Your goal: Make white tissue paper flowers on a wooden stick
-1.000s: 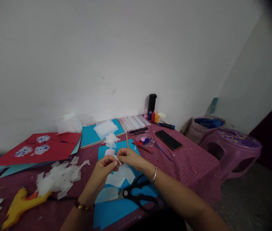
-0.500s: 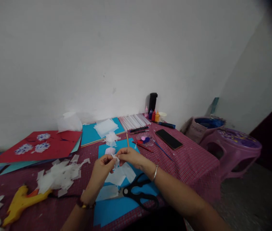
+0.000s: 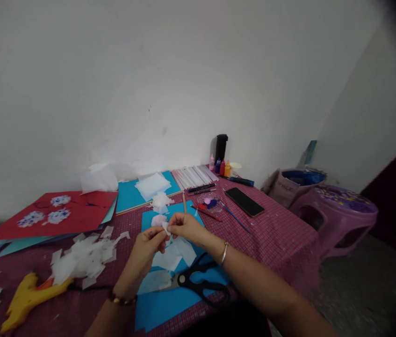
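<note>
My left hand and my right hand meet above a blue paper sheet, and together they pinch a small piece of white tissue paper. The fingers of both hands are closed on it. More white tissue pieces lie on the blue sheet just under my hands. Black scissors rest on the sheet below my right wrist. A small pink-white tissue flower sits just beyond my fingertips.
A heap of white scraps and a yellow glue gun lie at the left. At the back are a red sheet with flowers, paint bottles, a black flask, brushes and a phone. A purple stool stands right.
My two hands have stayed together on the tissue piece, with small finger movements working it. The view has shifted slightly.
</note>
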Tool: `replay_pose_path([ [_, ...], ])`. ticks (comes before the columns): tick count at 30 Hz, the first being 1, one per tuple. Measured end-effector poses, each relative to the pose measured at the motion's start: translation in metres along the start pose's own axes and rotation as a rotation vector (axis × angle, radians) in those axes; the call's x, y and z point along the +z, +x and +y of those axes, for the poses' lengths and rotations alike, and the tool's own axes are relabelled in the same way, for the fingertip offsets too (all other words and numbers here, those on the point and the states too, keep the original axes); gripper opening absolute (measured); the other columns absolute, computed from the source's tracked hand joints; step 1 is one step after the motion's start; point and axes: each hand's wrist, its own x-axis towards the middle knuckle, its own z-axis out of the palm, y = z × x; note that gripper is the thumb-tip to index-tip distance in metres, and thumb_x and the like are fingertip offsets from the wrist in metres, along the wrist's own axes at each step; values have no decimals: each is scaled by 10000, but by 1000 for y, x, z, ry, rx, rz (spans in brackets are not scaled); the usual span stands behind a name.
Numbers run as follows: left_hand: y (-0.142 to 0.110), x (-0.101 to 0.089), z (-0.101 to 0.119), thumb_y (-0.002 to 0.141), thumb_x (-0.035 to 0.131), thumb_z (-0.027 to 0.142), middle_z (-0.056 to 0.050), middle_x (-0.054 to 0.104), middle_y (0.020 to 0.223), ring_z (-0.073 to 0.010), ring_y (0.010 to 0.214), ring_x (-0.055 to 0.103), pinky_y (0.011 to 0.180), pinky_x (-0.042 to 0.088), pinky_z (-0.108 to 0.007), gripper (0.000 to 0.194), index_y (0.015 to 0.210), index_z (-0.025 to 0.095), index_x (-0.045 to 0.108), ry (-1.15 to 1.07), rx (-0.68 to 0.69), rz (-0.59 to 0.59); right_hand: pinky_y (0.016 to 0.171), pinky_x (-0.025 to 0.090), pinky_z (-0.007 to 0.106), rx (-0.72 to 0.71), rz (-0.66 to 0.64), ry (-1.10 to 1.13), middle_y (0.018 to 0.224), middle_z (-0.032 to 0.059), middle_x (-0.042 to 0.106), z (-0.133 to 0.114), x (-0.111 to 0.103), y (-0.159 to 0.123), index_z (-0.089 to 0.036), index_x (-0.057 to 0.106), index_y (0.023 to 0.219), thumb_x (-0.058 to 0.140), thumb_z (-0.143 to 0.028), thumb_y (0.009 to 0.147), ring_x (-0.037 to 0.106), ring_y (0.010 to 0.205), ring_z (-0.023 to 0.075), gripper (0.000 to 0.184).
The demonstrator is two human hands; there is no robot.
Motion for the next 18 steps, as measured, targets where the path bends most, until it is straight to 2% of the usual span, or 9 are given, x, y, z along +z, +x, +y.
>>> replay_pose_path([
  [4,1,0,-1,647,691,238,13,604,594,-80,471,473,475,375,-206,103,675,140,671,-76,-7,-57,510,416,201,-16,14,-30,589,-59,538,-1,0,0,-163,511,684,615,-146,672,510,501,71,107],
  [8,1,0,-1,638,714,239,-12,652,681,-80,483,492,487,381,-215,151,750,140,693,-118,-8,-70,496,401,197,-77,39,-76,596,-58,535,0,0,0,-166,507,702,607,-134,675,511,505,75,109],
  [13,0,0,-1,644,704,288,-15,631,597,-102,478,512,486,394,-230,167,698,131,680,-166,-50,-32,496,369,188,-131,64,-179,599,-51,543,-3,0,-3,-162,524,714,593,-134,697,521,537,80,77],
  [18,0,0,0,645,696,296,-22,635,607,-105,496,518,503,405,-231,181,697,123,678,-157,-50,-57,505,391,193,-79,39,-88,585,-55,537,-7,1,-3,-164,506,713,574,-126,714,516,508,76,78],
])
